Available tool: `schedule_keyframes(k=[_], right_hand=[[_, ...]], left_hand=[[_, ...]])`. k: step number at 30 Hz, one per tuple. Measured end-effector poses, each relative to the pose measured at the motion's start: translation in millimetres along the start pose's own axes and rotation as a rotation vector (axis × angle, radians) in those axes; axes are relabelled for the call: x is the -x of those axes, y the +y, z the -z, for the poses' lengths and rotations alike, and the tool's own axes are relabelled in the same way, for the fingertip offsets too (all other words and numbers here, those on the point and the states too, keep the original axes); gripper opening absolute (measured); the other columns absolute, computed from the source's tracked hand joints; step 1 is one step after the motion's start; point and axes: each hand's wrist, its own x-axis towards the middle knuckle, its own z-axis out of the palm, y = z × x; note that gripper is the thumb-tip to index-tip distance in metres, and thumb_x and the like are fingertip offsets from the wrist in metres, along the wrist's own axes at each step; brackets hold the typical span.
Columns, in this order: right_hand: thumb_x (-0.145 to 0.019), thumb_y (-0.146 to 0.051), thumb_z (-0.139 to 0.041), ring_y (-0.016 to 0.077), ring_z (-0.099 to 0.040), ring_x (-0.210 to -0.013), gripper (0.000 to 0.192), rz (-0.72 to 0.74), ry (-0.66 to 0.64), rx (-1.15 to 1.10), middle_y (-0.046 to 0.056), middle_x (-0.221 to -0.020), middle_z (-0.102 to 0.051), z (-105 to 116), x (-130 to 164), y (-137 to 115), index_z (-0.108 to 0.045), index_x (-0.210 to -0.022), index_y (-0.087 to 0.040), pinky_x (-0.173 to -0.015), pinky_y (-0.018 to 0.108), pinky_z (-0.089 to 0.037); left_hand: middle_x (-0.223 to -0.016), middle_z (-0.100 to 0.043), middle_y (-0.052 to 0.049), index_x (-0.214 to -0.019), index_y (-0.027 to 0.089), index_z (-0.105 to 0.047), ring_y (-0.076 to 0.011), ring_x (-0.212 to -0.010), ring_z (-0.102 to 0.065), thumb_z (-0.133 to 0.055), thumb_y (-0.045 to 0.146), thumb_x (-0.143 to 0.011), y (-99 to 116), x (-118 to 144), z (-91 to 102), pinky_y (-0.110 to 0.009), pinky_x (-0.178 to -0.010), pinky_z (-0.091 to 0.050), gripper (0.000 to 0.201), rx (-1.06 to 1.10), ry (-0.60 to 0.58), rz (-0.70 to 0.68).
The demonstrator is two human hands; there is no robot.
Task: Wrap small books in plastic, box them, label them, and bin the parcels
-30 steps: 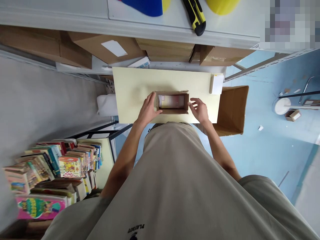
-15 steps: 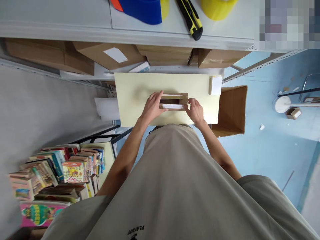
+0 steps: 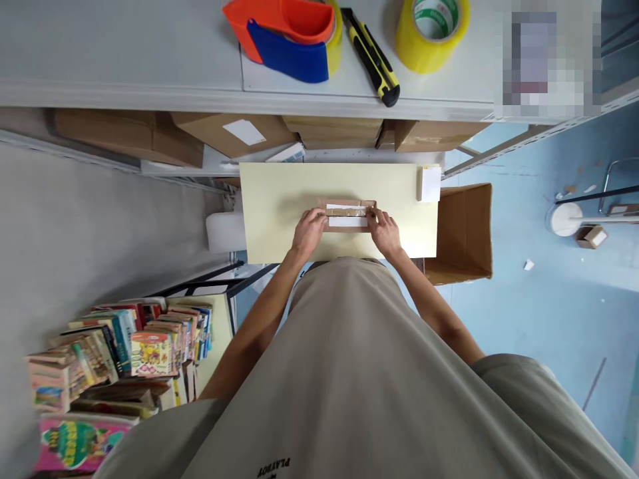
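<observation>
Flaps now folded shut, small box (image 3: 347, 214) between both hands' grips, left hand (image 3: 308, 231), right hand (image 3: 384, 232).

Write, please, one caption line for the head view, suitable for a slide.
Both hands, left hand and right hand, press on a small brown cardboard box on a pale yellow table, below a shelf holding a yellow tape roll.

A book-packing stockroom: shelved cardboard cartons (image 3: 234, 130), tape rolls (image 3: 432, 33), a box cutter (image 3: 372, 56), stacked books (image 3: 120, 346).
</observation>
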Motion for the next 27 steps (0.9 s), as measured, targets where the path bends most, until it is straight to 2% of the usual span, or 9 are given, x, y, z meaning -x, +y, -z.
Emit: schedule_keyframes(k=[5,9,12,15,18,20,22,24,27], right_hand=[[-0.117,-0.014,-0.037,0.0353,-0.063,-0.152,0.056,-0.011,0.105,-0.062,0.022,-0.174,-0.061,0.1,8.6,2.9,-0.066,-0.165,-0.016,-0.123,0.051,-0.06],[-0.117,-0.021,-0.043,0.0377,-0.069,-0.147,0.049,0.035,0.204,-0.11,0.021,-0.162,-0.071,24.3,4.5,-3.9,-0.074,-0.154,-0.023,-0.121,0.056,-0.062],[-0.118,-0.027,-0.045,0.0393,-0.071,-0.143,0.047,0.111,0.353,-0.158,0.021,-0.157,-0.074,70.4,-14.3,-19.4,-0.074,-0.154,-0.025,-0.12,0.06,-0.062],[-0.121,-0.034,-0.039,0.0394,-0.069,-0.146,0.051,0.202,0.516,-0.163,0.022,-0.158,-0.072,139.2,-42.8,-46.4,-0.069,-0.16,-0.022,-0.124,0.061,-0.057],[-0.123,-0.036,-0.033,0.039,-0.06,-0.157,0.056,0.306,0.63,-0.1,0.021,-0.168,-0.064,209.0,-79.4,-81.2,-0.058,-0.169,-0.02,-0.132,0.062,-0.049],[-0.123,-0.037,-0.031,0.0377,-0.055,-0.161,0.056,0.366,0.636,-0.035,0.02,-0.171,-0.061,242.2,-109.8,-104.1,-0.055,-0.171,-0.019,-0.138,0.061,-0.043],[-0.122,-0.035,-0.034,0.0415,-0.055,-0.16,0.055,0.388,0.578,0.042,0.023,-0.168,-0.062,260.1,-144.0,-123.7,-0.053,-0.17,-0.014,-0.139,0.067,-0.038],[-0.12,-0.03,-0.037,0.0456,-0.057,-0.157,0.055,0.345,0.484,0.104,0.029,-0.16,-0.065,265.4,-177.4,-138.2,-0.052,-0.166,-0.005,-0.137,0.073,-0.036],[-0.115,-0.018,-0.04,0.0459,-0.062,-0.153,0.052,0.232,0.379,0.156,0.033,-0.152,-0.069,261.9,-212.1,-149.0,-0.053,-0.161,0.003,-0.136,0.073,-0.037]], left_hand=[[-0.147,-0.078,-0.014,-0.121,0.022,-0.086,-0.0286,-0.139,-0.071,-0.049,0.022,-0.114,0.6,5.8,7.8,-0.045,-0.132,-0.053,0.037,0.021,-0.009,-0.008],[-0.14,-0.083,-0.012,-0.123,0.027,-0.087,-0.0306,-0.137,-0.073,-0.054,0.027,-0.114,16.1,5.9,32.1,-0.049,-0.129,-0.057,0.034,0.03,0.091,-0.022],[-0.134,-0.086,-0.011,-0.126,0.027,-0.086,-0.0299,-0.132,-0.076,-0.052,0.031,-0.116,37.2,-5.0,70.8,-0.05,-0.125,-0.06,0.035,0.054,0.256,-0.105],[-0.137,-0.085,-0.012,-0.134,0.024,-0.083,-0.0283,-0.133,-0.077,-0.048,0.028,-0.118,63.8,-24.8,122.9,-0.048,-0.124,-0.06,0.039,0.071,0.462,-0.206],[-0.139,-0.084,-0.011,-0.139,0.024,-0.08,-0.0268,-0.134,-0.077,-0.044,0.026,-0.12,90.8,-48.4,171.6,-0.045,-0.125,-0.058,0.041,0.092,0.632,-0.283],[-0.139,-0.083,-0.011,-0.14,0.026,-0.079,-0.0276,-0.136,-0.076,-0.046,0.027,-0.121,106.4,-62.3,194.5,-0.045,-0.125,-0.058,0.039,0.094,0.707,-0.294],[-0.137,-0.083,-0.01,-0.141,0.026,-0.078,-0.0275,-0.135,-0.076,-0.048,0.028,-0.121,118.9,-71.3,207.4,-0.045,-0.124,-0.059,0.037,0.086,0.768,-0.288],[-0.132,-0.084,-0.009,-0.137,0.026,-0.078,-0.0259,-0.131,-0.078,-0.047,0.028,-0.121,127.2,-73.6,211.1,-0.043,-0.12,-0.061,0.035,0.064,0.806,-0.28],[-0.127,-0.085,-0.009,-0.128,0.025,-0.08,-0.0241,-0.124,-0.079,-0.05,0.026,-0.119,129.4,-64.5,203.2,-0.04,-0.114,-0.064,0.031,0.049,0.807,-0.268]])
